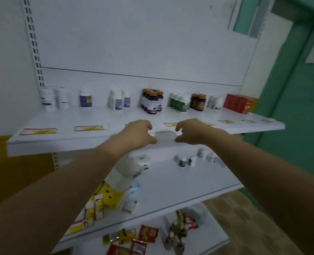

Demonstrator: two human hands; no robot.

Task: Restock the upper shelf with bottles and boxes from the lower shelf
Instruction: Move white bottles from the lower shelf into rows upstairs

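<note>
Head view: a person's two bare hands meet at the front lip of the upper shelf [60, 142] of a white store rack. The left hand [137, 132] and right hand [191, 132] face each other with fingers curled, and a pale, blurred object [165, 135] sits between their fingertips; whether either hand actually clamps it cannot be told from the motion blur.

Behind the hands, along the back of the upper shelf, stand rows of stock: white bottles [47, 98] at the far left, a white bottle with a blue label [85, 99], two white bottles with red-and-blue labels [118, 101], a cluster of dark bottles with orange caps [152, 101], green-labelled bottles [179, 103], amber bottles [198, 102] and, at the far right, red boxes [239, 103]. Red-and-yellow price tags [39, 131] lie along the shelf's front.

On the lower shelf [180, 183], beneath the arms, are a few small white bottles [186, 161], a yellow box [112, 196] and red-and-white boxes [95, 208] toward the left. Further down, a bottom shelf holds loose red packets [148, 233].
</note>
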